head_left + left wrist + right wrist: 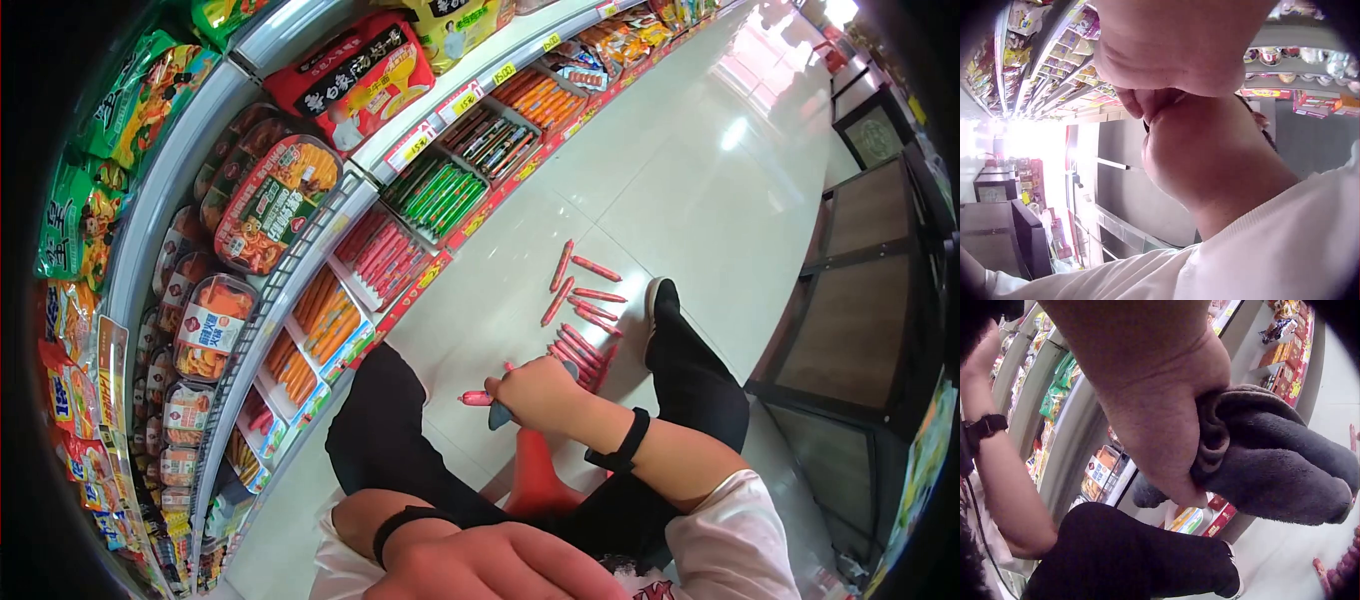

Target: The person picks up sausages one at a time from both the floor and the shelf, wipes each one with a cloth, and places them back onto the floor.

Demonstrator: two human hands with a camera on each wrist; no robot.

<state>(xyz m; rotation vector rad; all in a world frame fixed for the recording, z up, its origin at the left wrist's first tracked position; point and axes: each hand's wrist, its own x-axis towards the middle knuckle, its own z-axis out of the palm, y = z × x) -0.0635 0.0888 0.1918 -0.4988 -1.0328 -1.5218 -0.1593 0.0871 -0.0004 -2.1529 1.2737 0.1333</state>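
My right hand [552, 400] grips a bunched grey cloth [1285, 462], whose folds stick out past the fingers in the right wrist view. A pink-wrapped sausage [474, 398] pokes out beside the thumb and the cloth in the head view; the rest of it is hidden by the hand. Just beyond, several wrapped sausages [577, 348] lie side by side on the floor, with more scattered farther out [598, 268]. My left hand [490, 565] is raised close to the head camera, fingers loosely extended, and in the left wrist view it is right at the person's chin.
Shelves on the left hold packaged trays [275, 205] and bins of sausages, among them green ones [440, 197] and pink ones [380, 258]. A red stool [540, 475] is between the person's legs [395, 430]. Dark cabinets [850, 300] line the right side of the tiled floor [690, 170].
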